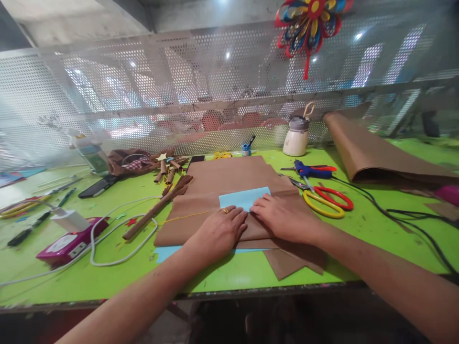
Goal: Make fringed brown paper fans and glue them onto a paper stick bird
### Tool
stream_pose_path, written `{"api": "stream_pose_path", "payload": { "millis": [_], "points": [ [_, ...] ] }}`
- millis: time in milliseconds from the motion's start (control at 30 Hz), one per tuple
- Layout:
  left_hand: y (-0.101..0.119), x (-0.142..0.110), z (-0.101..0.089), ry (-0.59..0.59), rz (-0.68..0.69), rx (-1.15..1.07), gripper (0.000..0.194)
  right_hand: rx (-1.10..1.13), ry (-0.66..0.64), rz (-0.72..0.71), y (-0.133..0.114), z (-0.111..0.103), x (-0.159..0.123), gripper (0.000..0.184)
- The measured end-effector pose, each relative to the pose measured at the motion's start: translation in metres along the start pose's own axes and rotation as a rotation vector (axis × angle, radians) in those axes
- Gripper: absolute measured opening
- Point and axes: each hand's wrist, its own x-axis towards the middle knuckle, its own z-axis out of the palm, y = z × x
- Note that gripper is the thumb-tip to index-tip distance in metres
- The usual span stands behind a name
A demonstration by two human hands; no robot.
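Note:
A light-blue sheet of paper lies on brown kraft paper in the middle of the table. My left hand, with a ring on one finger, has its fingers together and bent over the near left edge of the blue paper. From the other side, my right hand curls its fingertips onto the near right part of the same sheet. Both thumbs are mostly hidden. Another light-blue piece sticks out under the brown paper's near edge. A thin yellow string runs across the brown paper toward my left hand.
Scissors and a blue glue gun lie right, near folded brown paper. A white bottle stands behind. Left are a brown paper bundle, a purple power strip, a white cable and a phone.

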Motion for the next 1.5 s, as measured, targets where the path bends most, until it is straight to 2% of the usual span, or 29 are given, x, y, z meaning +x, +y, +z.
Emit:
{"api": "stream_pose_path", "payload": {
  "millis": [400,600,900,1033,1300,1500],
  "points": [
    [-0.002,-0.002,0.001,0.004,-0.021,0.039,0.032,-0.128,-0.018,0.093,-0.016,-0.004,-0.003,0.024],
    [-0.001,-0.002,-0.001,0.016,-0.018,0.060,0.031,-0.232,-0.073,0.188,-0.011,-0.007,-0.014,0.024],
    [0.000,-0.003,0.001,0.044,-0.031,0.070,0.031,-0.269,-0.025,0.299,-0.008,0.002,-0.026,0.024],
    [-0.001,-0.005,-0.003,0.015,-0.045,0.094,0.032,-0.279,-0.021,0.320,-0.007,0.004,-0.027,0.023],
    [-0.003,-0.014,-0.019,-0.060,-0.163,0.204,0.039,-0.265,-0.053,0.341,-0.005,0.006,-0.025,0.023],
    [-0.002,-0.017,-0.020,-0.106,-0.213,0.260,0.046,-0.244,-0.062,0.363,-0.005,0.004,-0.026,0.023]
  ]
}}
